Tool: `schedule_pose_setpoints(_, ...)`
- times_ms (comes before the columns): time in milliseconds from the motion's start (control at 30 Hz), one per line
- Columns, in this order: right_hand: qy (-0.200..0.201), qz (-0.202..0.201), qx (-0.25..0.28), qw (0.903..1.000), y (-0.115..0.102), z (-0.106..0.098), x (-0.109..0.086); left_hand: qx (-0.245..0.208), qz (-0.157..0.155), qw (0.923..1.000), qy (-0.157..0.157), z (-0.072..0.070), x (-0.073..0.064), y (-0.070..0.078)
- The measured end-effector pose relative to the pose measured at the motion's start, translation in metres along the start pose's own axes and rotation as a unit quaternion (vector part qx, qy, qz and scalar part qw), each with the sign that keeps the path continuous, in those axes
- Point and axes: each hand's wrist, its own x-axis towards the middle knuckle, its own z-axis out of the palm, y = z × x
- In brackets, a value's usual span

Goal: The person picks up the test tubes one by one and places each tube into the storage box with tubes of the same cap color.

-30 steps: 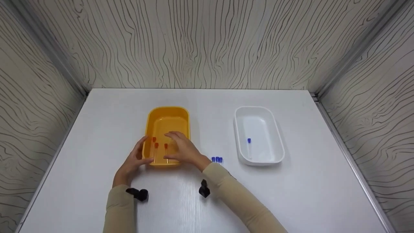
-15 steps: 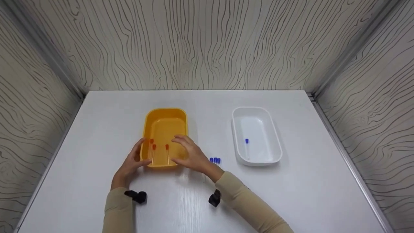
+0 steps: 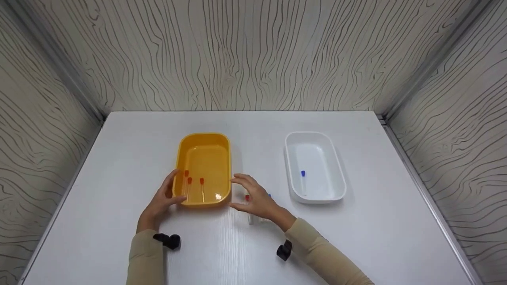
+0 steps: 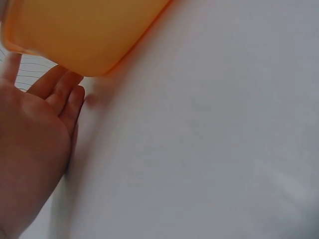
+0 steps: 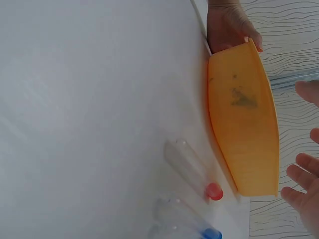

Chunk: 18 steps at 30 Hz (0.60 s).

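My left hand (image 3: pixel 159 201) holds the near left corner of a yellow plastic tray (image 3: pixel 210 156), its thumb over the front rim and its fingers along the outer side. Inside the tray lie 3 clear test tubes with red caps, one of them a little apart from the other two (image 3: pixel 202 190). To the tray's right, my right hand (image 3: pixel 259 201) hovers with fingers and thumb spread and nothing between them. Below it on the table lies a red-capped test tube (image 5: pixel 192 167), and beside that are blue-capped tubes (image 5: pixel 187 215), partly hidden by the hand in the head view.
A white tray (image 3: pixel 320 158) stands to the right, with one blue-capped tube (image 3: pixel 304 185) in it. The white tabletop (image 3: pixel 222 257) is bounded by wood-patterned panels (image 3: pixel 245 55) at the back and both sides.
My right hand has moved rightward out of the yellow tray to above the tubes on the table, its fingers spread throughout. The left hand stays at the tray's corner.
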Motion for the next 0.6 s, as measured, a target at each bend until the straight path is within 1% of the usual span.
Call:
schedule_pose_setpoints(67,-0.003,-0.005,-0.013,0.9999,0.005,-0.002,-0.005,-0.002,0.0,1.0,0.0,0.0,-0.001,0.0)
schedule_pose_setpoints(167,-0.013,0.0,-0.02,0.9997,0.009,-0.006,-0.01,-0.003,-0.001,1.0,-0.004,0.001,-0.001,0.001)
schedule_pose_setpoints(267,-0.036,0.022,-0.025,0.9988,0.013,-0.008,-0.015,-0.004,-0.007,1.0,-0.005,0.001,-0.002,0.002)
schedule_pose_setpoints(333,-0.056,0.043,-0.029,0.9971,0.015,-0.009,-0.017,0.0,-0.01,0.9999,-0.003,0.001,-0.002,0.003)
schedule_pose_setpoints(433,-0.082,0.061,-0.039,0.994,0.02,-0.01,-0.022,0.001,-0.014,0.9999,0.003,0.001,-0.002,0.003)
schedule_pose_setpoints(533,-0.097,0.07,-0.049,0.9916,0.024,-0.01,-0.027,0.004,-0.017,0.9998,0.004,0.0,-0.002,0.002)
schedule_pose_setpoints(600,-0.101,0.067,-0.06,0.9908,0.028,-0.01,-0.029,0.001,-0.011,0.9999,0.002,0.0,-0.001,0.001)
